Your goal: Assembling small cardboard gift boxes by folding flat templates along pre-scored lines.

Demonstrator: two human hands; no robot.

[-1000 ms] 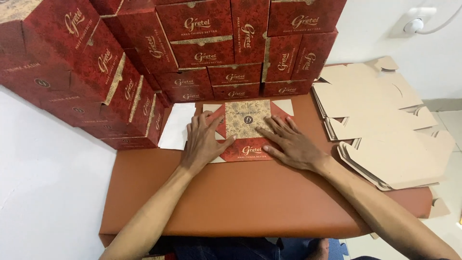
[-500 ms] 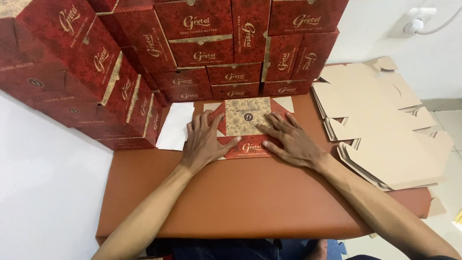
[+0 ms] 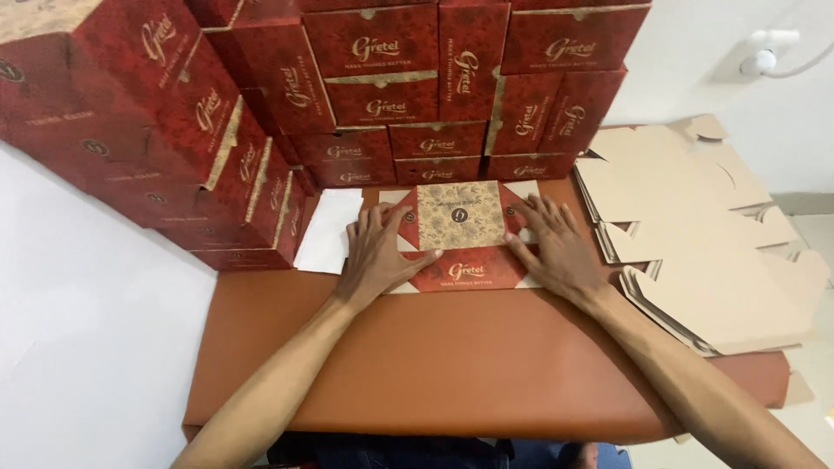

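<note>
A flat, unfolded red cardboard box blank point(image 3: 460, 234) with a tan floral middle panel lies on the brown table point(image 3: 452, 365). My left hand point(image 3: 375, 254) presses flat on its left side, fingers spread, thumb on the red front panel. My right hand point(image 3: 554, 247) presses flat on the right side in the same way. Both palms face down and neither hand grips anything.
A wall of assembled red boxes point(image 3: 391, 78) is stacked behind and to the left of the blank. A pile of flat tan blanks point(image 3: 695, 234) lies at the right, overhanging the table edge. A white sheet point(image 3: 328, 230) lies left of the blank.
Both hands have stayed on the blank, sliding slightly outward along its sides. The view has shifted a little.
</note>
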